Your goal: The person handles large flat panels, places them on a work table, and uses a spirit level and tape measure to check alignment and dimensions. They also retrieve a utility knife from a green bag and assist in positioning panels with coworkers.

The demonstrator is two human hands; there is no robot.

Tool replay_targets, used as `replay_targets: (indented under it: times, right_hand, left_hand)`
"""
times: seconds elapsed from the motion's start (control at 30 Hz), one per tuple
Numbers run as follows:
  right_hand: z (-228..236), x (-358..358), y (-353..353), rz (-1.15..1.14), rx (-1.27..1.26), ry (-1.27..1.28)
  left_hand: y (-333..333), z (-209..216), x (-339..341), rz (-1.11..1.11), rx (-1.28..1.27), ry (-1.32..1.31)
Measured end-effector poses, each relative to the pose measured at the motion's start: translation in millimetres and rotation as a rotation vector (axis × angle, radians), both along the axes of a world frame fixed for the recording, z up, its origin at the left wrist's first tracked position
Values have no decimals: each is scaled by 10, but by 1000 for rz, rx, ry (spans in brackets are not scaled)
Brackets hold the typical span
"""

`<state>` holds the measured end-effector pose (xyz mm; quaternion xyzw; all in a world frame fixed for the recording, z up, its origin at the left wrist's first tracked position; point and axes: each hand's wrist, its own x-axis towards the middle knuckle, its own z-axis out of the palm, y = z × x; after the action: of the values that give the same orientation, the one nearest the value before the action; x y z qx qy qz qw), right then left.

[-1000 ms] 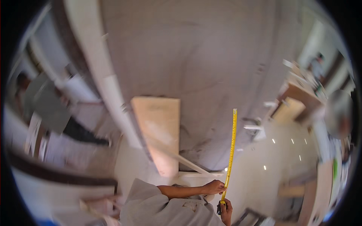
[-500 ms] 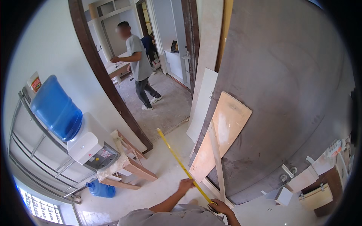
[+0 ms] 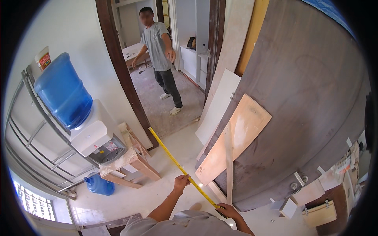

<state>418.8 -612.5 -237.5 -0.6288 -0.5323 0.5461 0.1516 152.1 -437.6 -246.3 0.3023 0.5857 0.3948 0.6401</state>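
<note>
A yellow tape measure (image 3: 167, 152) is pulled out across the picture, its free end reaching up toward the foot of the dark door frame. Partway along the blade, my left hand (image 3: 181, 182) is closed on it with the fingers pinched. Lower and to the right, my right hand (image 3: 229, 211) wraps round the dark case from which the blade comes. Whether the free end touches the frame, I cannot tell.
Through the doorway stands a person (image 3: 157, 49), one arm reaching out. At left are a water dispenser (image 3: 92, 137) on a wooden stand (image 3: 136, 167) and a metal rack (image 3: 35, 133). Boards (image 3: 240, 133) lean against a large dark door (image 3: 299, 94) on the right.
My left hand and the tape's free end have shifted left, the end now near the door frame. The person has turned toward me and come closer. My view has swung slightly.
</note>
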Motion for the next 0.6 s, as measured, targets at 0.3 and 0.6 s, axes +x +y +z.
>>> replay_targets:
  times: [0.3, 0.6]
  right_hand:
    - [108, 10, -563, -232, -140, 91]
    - [33, -102, -619, -273, -219, 631]
  left_hand:
    - [-75, -103, 348, -180, 20, 14]
    - [-57, 260, 332, -13, 150, -30]
